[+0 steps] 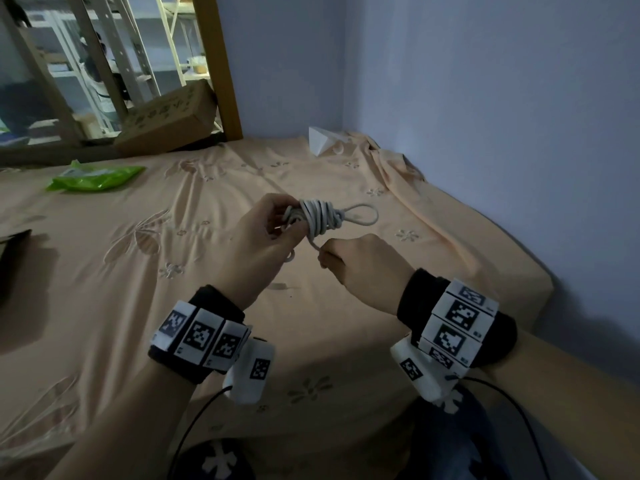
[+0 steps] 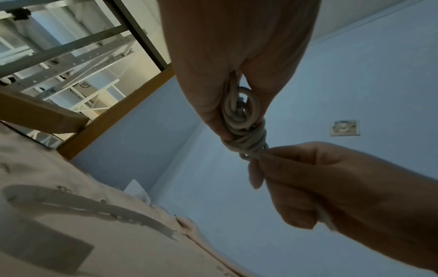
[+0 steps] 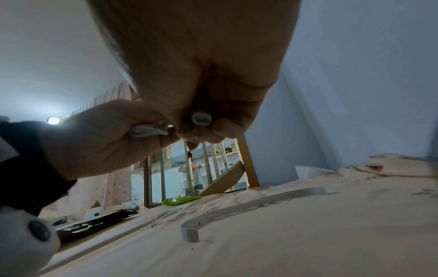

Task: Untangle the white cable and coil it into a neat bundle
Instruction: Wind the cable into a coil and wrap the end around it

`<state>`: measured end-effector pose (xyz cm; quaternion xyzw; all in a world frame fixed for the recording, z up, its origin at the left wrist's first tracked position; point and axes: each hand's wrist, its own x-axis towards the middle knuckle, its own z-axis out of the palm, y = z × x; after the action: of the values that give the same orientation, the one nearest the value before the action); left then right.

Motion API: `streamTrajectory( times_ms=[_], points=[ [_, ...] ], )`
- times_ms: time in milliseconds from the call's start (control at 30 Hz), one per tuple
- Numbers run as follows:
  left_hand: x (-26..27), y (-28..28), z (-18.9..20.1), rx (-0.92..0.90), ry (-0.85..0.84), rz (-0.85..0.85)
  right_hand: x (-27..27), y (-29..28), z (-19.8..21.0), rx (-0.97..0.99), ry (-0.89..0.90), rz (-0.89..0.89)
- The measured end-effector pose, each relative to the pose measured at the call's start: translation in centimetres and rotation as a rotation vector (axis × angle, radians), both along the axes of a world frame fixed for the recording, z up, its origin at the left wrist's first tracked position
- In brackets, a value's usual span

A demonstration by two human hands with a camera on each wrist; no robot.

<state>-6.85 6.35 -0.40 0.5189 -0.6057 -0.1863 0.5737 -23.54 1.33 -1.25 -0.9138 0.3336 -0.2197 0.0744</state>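
The white cable [image 1: 318, 218] is a small bundle wound crosswise, held above the peach bed sheet, with one loop sticking out to the right. My left hand [image 1: 273, 226] grips the bundle's left end, fingers curled round it. My right hand [image 1: 327, 252] pinches the free strand that runs down from the wraps. In the left wrist view the cable [image 2: 244, 120] lies in the left hand's [image 2: 227, 105] curled fingers, and the right hand [image 2: 260, 159] pinches just below it. The right wrist view shows the right hand [image 3: 201, 127] curled round the cable's plug end [image 3: 201, 118], and the left hand [image 3: 113, 135] around more cable.
The bed sheet [image 1: 173, 306] spreads under both hands. A green packet [image 1: 97, 176] lies at the far left and a dark flat object [image 1: 10, 244] at the left edge. White paper [image 1: 322, 140] sits by the corner. A cardboard box [image 1: 166, 119] leans on the wooden bed frame. A blue wall closes the right side.
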Motion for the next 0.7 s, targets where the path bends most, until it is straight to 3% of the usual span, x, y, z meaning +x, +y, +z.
streamTrajectory(
  times_ms=[133, 267, 467, 700],
  points=[
    [0.5, -0.6, -1.0, 0.017, -0.135, 0.072, 0.1, 0.2, 0.0, -0.079, 0.013, 0.002],
    [0.5, -0.9, -2.0, -0.016, -0.301, 0.100, 0.0, 0.8, 0.7, -0.064, -0.196, 0.082],
    [0.1, -0.5, -1.8, -0.045, -0.387, 0.110, -1.1, 1.3, 1.9, 0.257, -0.462, 0.099],
    [0.0, 0.1, -1.7, -0.020, -0.387, 0.074, -1.5, 0.6, 1.9, 0.506, -0.626, 0.129]
  ],
)
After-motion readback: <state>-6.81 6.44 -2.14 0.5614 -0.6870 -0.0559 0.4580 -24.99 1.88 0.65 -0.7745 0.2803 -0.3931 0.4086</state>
